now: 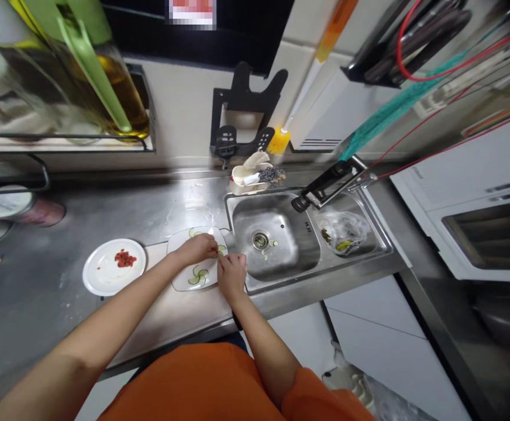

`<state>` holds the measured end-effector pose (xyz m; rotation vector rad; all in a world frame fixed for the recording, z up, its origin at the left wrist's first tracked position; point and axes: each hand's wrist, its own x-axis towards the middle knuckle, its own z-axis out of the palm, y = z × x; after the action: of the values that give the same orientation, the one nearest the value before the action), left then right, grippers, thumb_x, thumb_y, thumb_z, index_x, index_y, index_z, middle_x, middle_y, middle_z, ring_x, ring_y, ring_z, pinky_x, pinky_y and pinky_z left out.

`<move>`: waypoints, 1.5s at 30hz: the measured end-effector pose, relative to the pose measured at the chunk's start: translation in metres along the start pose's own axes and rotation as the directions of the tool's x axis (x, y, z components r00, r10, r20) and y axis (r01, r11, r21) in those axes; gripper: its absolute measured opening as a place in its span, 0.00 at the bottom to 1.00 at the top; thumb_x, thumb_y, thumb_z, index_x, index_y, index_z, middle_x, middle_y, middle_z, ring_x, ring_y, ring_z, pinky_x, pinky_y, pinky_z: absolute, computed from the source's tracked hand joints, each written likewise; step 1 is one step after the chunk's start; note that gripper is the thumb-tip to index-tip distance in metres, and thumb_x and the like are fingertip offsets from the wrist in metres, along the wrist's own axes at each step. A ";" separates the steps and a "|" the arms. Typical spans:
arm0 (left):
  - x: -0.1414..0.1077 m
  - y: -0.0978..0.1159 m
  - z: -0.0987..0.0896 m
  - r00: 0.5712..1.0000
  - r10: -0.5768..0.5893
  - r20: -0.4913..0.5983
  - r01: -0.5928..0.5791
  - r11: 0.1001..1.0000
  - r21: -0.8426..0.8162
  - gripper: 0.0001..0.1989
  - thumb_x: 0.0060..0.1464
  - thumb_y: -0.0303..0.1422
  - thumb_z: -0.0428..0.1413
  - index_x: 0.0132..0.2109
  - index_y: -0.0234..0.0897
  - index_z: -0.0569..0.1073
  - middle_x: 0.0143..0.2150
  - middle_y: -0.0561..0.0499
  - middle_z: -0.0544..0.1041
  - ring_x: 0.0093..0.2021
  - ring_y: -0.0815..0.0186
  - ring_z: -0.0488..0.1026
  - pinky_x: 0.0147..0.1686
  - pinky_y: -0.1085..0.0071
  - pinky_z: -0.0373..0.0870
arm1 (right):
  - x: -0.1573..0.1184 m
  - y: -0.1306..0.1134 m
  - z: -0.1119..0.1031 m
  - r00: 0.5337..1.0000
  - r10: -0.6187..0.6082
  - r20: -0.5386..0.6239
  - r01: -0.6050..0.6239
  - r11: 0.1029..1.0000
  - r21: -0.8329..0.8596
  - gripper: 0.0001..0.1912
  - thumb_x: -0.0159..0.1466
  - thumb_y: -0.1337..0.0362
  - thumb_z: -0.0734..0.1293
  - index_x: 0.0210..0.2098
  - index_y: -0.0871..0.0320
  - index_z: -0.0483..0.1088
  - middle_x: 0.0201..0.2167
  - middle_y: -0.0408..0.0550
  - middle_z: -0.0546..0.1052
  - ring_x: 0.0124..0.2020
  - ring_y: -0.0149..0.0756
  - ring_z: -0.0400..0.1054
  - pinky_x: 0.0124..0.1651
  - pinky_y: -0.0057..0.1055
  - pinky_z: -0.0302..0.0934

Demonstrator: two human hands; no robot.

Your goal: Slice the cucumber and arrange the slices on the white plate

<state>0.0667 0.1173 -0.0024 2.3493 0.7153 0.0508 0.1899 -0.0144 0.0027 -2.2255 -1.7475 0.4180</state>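
Observation:
A square white plate (179,241) holds thin, green-edged cucumber slices (199,277) laid out in small pinwheel-like groups. Over its right part, my left hand (197,249) is closed with the fingertips pinched together and a tiny reddish spot at their ends. My right hand (232,275) comes in from the plate's right edge, its fingers also closed, close to the left fingertips and a slice there. What either pinch holds is too small to make out. To the left, a round white plate (101,275) carries a small heap of chopped red pieces (126,258).
Under the square plate lies a pale board (158,316). On the right is a steel sink (290,234) with green-edged scraps around its drain, a black tap (320,184), and a clear plastic bag (345,233). A caddy (248,178) stands behind; a can (22,206) lies far left.

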 end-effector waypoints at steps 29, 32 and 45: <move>-0.008 -0.002 0.002 0.996 0.014 -0.092 -0.010 0.999 0.037 0.11 0.55 0.33 0.51 0.37 0.36 0.78 0.34 0.47 0.75 0.36 0.66 0.70 0.37 0.73 0.65 | 0.000 0.001 0.004 0.999 -0.019 -0.042 0.020 0.999 0.026 0.13 0.64 0.65 0.63 0.47 0.49 0.73 0.36 0.49 0.72 0.43 0.41 0.55 0.36 0.33 0.44; -0.014 -0.001 0.000 0.988 0.019 -0.151 -0.015 1.000 0.027 0.10 0.55 0.33 0.52 0.38 0.36 0.77 0.34 0.46 0.75 0.38 0.64 0.70 0.39 0.71 0.66 | 0.000 0.001 0.003 0.998 -0.025 -0.052 0.027 0.999 0.033 0.13 0.64 0.65 0.62 0.47 0.48 0.73 0.35 0.49 0.72 0.43 0.41 0.55 0.36 0.33 0.44; -0.130 0.006 -0.009 0.837 -0.292 -0.463 0.295 0.953 -0.068 0.11 0.55 0.37 0.51 0.38 0.39 0.77 0.37 0.48 0.78 0.39 0.64 0.73 0.42 0.70 0.68 | -0.004 0.006 -0.006 0.998 -0.023 -0.065 0.027 0.998 0.056 0.12 0.64 0.65 0.63 0.45 0.49 0.74 0.35 0.48 0.73 0.44 0.40 0.55 0.38 0.33 0.44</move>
<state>-0.0429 0.0531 0.0279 2.2193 1.3079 0.4975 0.1966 -0.0203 0.0061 -2.1519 -1.7076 0.3817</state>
